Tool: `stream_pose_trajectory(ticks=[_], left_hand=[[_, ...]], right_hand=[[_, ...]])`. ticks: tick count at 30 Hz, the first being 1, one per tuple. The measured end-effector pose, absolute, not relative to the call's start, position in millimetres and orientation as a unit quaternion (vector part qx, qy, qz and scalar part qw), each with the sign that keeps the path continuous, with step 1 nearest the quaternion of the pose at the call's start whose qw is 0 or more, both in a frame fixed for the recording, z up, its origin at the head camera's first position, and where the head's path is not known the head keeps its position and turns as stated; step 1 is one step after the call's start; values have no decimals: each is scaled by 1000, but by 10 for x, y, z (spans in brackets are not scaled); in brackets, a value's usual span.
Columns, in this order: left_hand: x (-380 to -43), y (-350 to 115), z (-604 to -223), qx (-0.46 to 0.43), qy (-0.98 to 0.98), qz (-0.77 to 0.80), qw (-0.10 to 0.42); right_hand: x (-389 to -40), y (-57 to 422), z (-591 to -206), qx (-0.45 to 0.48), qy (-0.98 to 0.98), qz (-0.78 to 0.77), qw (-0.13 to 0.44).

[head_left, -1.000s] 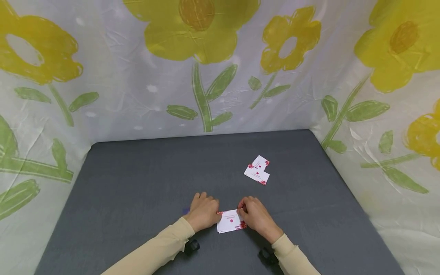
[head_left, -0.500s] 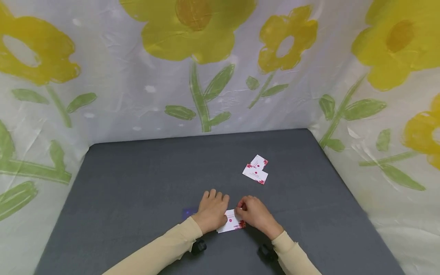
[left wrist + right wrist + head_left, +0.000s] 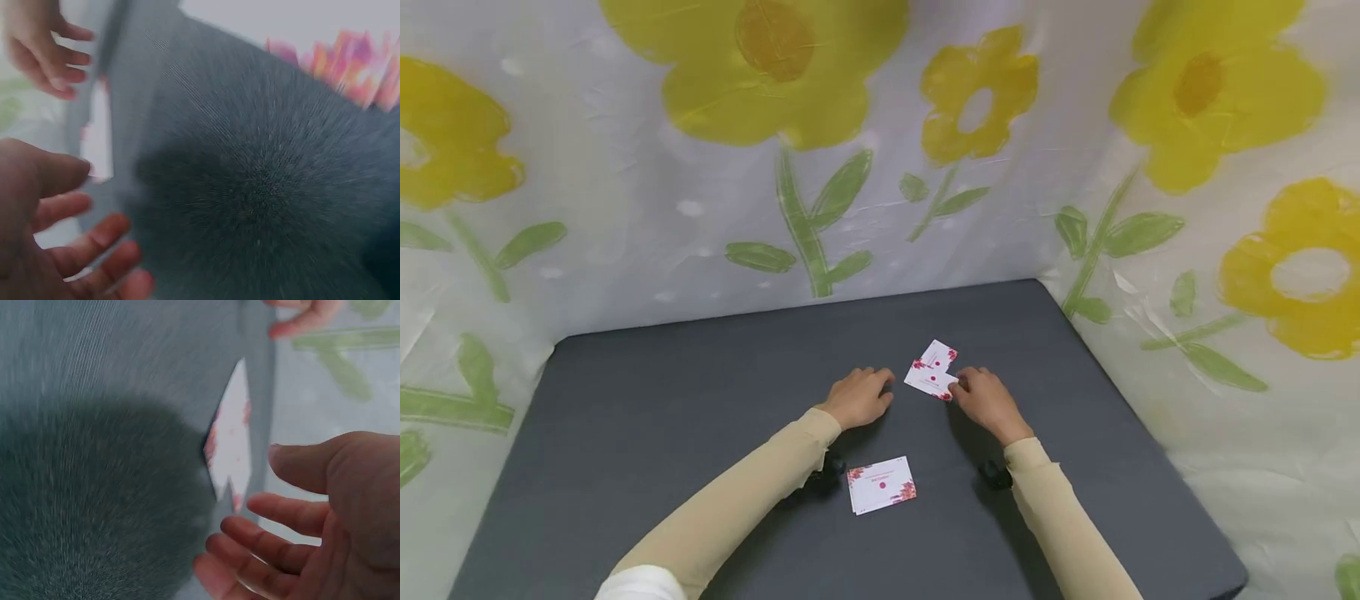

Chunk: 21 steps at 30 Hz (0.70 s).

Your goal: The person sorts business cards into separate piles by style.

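Note:
Two white cards with red floral corners lie overlapping on the dark table, the lower card (image 3: 931,380) partly covering the upper card (image 3: 940,354). My right hand (image 3: 988,402) is at their right edge; in the right wrist view its fingers are spread and loosely bent, with nothing held. To the left of the cards, my left hand (image 3: 857,398) hovers above the table with relaxed fingers, holding nothing. Nearer to me lies a small stack of similar cards (image 3: 882,485), slightly offset, with no hand on it. Both wrist views are blurred.
The dark grey table (image 3: 700,400) has a white curtain (image 3: 647,250) with yellow flowers behind it and along its sides. Black wrist devices (image 3: 996,475) sit under both sleeves.
Both hands have left the near card stack and moved forward to the two far cards. The head view has turned slightly right. The purple item seen beside the left hand no longer shows.

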<state>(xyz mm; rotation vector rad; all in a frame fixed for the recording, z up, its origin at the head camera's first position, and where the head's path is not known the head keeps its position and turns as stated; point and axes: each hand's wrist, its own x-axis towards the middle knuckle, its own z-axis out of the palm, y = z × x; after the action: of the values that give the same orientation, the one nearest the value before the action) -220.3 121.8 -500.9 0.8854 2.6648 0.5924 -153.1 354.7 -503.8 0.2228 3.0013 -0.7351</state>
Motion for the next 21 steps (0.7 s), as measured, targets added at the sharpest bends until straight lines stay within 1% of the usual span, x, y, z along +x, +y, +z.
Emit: stream_pose_trajectory(ticks=[3, 6, 10, 14, 18, 21], left_hand=[[-2319, 1324, -5138, 286, 922, 214, 148], [-2364, 1444, -5215, 283, 921, 221, 150], [-2415, 1591, -5252, 293, 922, 206, 147], [-2473, 1673, -5274, 285, 933, 175, 135], [-2478, 1686, -5278, 274, 940, 153, 135], [-2447, 1688, -5262, 268, 943, 157, 122]], right_hand=[[-1631, 3518, -5117, 80, 973, -211, 50], [-1651, 3479, -5184, 83, 975, -194, 64], [-1634, 3435, -5229, 87, 980, -173, 42], [-1638, 3389, -5223, 81, 982, -171, 16], [-1665, 3343, -5201, 74, 981, -181, 14], [-1680, 3337, -5219, 73, 980, -187, 11]])
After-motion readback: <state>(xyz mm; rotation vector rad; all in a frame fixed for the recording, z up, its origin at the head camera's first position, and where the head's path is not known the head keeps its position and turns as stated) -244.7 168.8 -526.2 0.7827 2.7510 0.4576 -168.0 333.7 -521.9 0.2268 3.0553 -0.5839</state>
